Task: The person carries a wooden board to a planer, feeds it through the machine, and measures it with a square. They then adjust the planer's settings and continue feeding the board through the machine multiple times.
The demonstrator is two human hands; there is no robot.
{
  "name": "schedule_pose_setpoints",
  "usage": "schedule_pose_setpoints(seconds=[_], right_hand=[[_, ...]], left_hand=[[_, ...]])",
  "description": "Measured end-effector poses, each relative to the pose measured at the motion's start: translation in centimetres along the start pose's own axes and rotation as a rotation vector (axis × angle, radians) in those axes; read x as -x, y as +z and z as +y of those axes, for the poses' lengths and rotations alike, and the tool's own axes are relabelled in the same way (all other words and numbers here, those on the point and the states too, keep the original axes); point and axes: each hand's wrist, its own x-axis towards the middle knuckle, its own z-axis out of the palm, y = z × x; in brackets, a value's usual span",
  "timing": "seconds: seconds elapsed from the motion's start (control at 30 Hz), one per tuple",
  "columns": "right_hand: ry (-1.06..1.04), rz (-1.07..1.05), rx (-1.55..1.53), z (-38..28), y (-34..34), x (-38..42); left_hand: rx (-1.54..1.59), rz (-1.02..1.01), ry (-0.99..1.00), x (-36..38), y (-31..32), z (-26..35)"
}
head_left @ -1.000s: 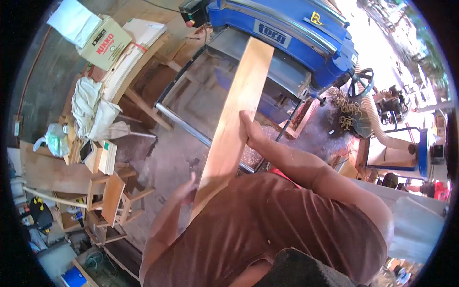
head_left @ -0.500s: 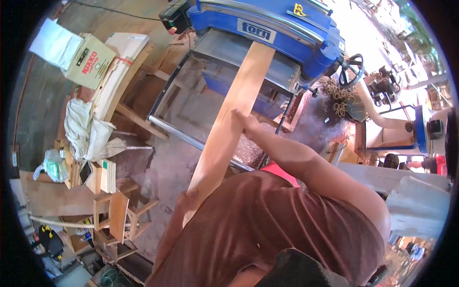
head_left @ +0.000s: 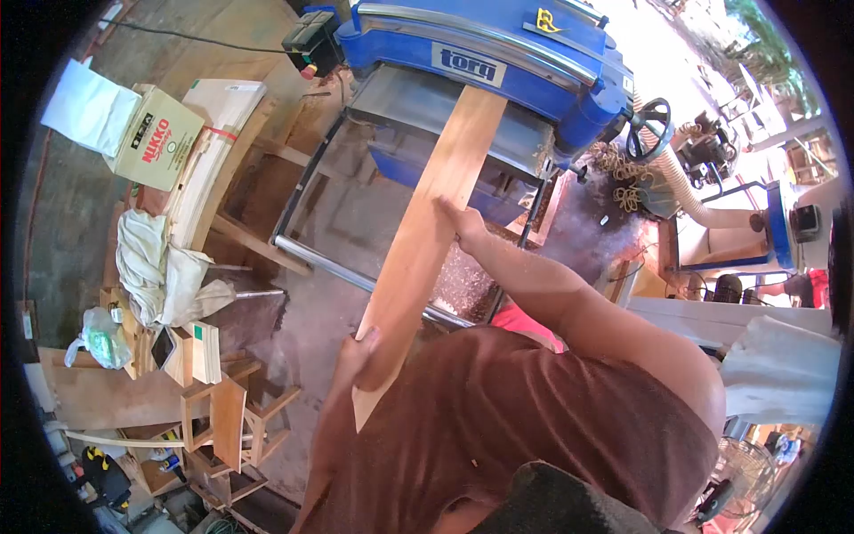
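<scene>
A long, flat wooden board (head_left: 418,240) runs from near my body up to a blue planer marked "torq" (head_left: 480,27), its far end hidden beneath the machine's housing. My left hand (head_left: 356,350) grips the board's left edge close to its pointed-looking near end, thumb on top and fingers mostly hidden underneath. Farther along, my right hand (head_left: 461,222) holds the right edge, with the remaining fingers out of sight below. Between hands and machine, the board passes over a metal roller bar (head_left: 325,263) and the planer's grey bed (head_left: 400,93).
On the left stand a NIKKO carton (head_left: 160,138), stacked boards (head_left: 213,116), draped cloth (head_left: 142,267) and small wooden frames (head_left: 227,423). A black handwheel (head_left: 652,130) and ribbed hose (head_left: 672,182) are at right. Wood shavings (head_left: 467,280) lie below the board.
My left hand has shifted forward along the board's edge, and its thumb now shows on top. More of the board's near end is visible. The view has tilted slightly; my right hand keeps its hold.
</scene>
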Motion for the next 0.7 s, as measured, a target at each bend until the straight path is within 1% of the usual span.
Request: schedule_pose_setpoints(seconds=[0.07, 0.1, 0.13, 0.17, 0.2, 0.23, 0.27, 0.3, 0.33, 0.37, 0.4, 0.43, 0.47, 0.5, 0.53, 0.57, 0.6, 0.63, 0.67, 0.7], right_hand=[[-0.057, -0.001, 0.030, 0.2, -0.2, -0.7], [-0.050, -0.001, 0.034, 0.0, -0.1, -0.1], [-0.030, -0.011, -0.010, -0.5, 0.1, 0.2], [-0.020, -0.021, -0.054, -1.4, 0.2, 0.2], [-0.020, -0.017, -0.056, -1.2, -0.3, -0.5], [0.006, -0.033, -0.021, -0.9, -0.9, -1.1], [0.020, -0.057, 0.020, -1.2, -1.4, -1.9], [0.013, -0.061, 0.022, -2.5, -1.4, -1.2], [0.064, -0.073, 0.134, -3.5, -1.7, 0.0], [0.116, -0.083, 0.245, -4.3, -2.2, 1.0], [0.111, -0.082, 0.242, -4.1, -3.7, 0.9], [-0.004, -0.151, 0.773, -3.6, -5.7, 0.5], [-0.126, -0.216, 1.304, -3.5, -7.4, 0.4], [-0.334, -0.175, 1.427, -3.7, -8.1, 3.5], [-0.545, -0.133, 1.541, -3.8, -8.5, 6.9], [-0.542, -0.133, 1.542, -3.3, -9.5, 7.5], [-0.583, -0.278, 1.669, -2.8, -10.3, 7.7], [-0.622, -0.431, 1.790, -2.2, -10.7, 7.8], [-0.621, -0.436, 1.788, -1.6, -10.6, 7.7], [-0.643, -0.322, 1.747, -1.2, -10.3, 7.6]], left_hand=[[-0.004, -0.039, -0.013, 1.3, -0.7, 3.3], [-0.010, -0.070, -0.026, 1.8, -1.0, 4.2], [-0.012, -0.069, -0.024, 1.3, -1.0, 4.0], [-0.102, -0.087, -0.089, -0.1, -0.7, 3.8], [-0.194, -0.111, -0.164, -0.9, -0.2, 3.0], [-0.197, -0.120, -0.169, -1.5, 0.5, 1.5], [-0.189, -0.043, -0.119, -2.8, 1.3, 0.4], [-0.183, 0.038, -0.068, -3.2, 1.3, 0.5], [-0.184, 0.039, -0.065, -3.3, 1.3, 0.5], [-0.121, -0.008, -0.060, -2.8, 0.8, 1.7], [-0.058, -0.054, -0.054, -2.6, 0.5, 2.5], [-0.061, -0.052, -0.050, -3.0, 0.8, 2.1], [-0.158, 0.058, -0.026, -3.8, 1.6, 1.3], [-0.252, 0.167, -0.002, -4.2, 2.2, 0.9], [-0.249, 0.165, -0.001, -3.4, 1.9, 2.2], [-0.161, 0.149, -0.004, -1.8, 1.1, 4.7], [-0.073, 0.134, -0.009, -0.9, 0.8, 6.0], [-0.073, 0.133, -0.014, -1.0, 1.2, 5.5], [-0.088, 0.283, 0.161, -1.2, 1.7, 5.2], [-0.102, 0.432, 0.340, -1.4, 2.1, 5.0]])
